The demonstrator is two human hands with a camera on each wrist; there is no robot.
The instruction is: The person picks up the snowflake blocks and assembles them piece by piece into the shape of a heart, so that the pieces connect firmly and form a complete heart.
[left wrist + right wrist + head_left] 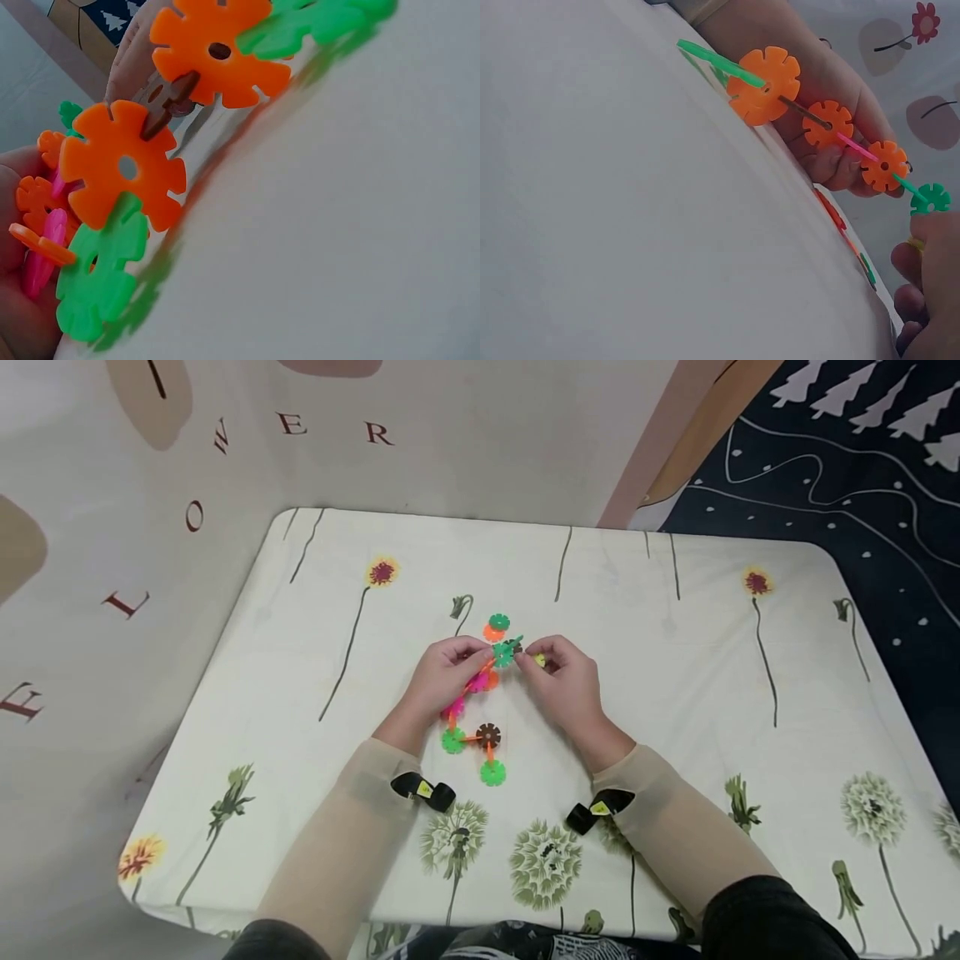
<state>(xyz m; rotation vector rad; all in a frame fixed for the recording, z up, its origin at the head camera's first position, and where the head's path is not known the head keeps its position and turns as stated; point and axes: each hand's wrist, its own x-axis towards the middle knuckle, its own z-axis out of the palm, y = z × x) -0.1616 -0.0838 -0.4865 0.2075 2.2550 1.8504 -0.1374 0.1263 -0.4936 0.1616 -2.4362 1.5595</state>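
Slotted plastic snowflake discs are joined into a bent chain on and above the table. My left hand (442,681) grips the chain's upper part, next to a green disc (502,654) and a brown disc (517,646). Thumb and fingers of my right hand (566,685) pinch close beside them, with a yellow disc (540,659) partly hidden in the fingers. Toward me the chain runs through pink discs (454,707) to a lower green disc (492,772). In the left wrist view, a large orange disc (97,161) meets a green one (112,277).
A white cloth with printed flowers covers the table (652,610). Behind it stands a pale lettered curtain (480,460); dark fabric with white trees (810,477) hangs at the right. Black wrist cameras (423,791) sit on both forearms.
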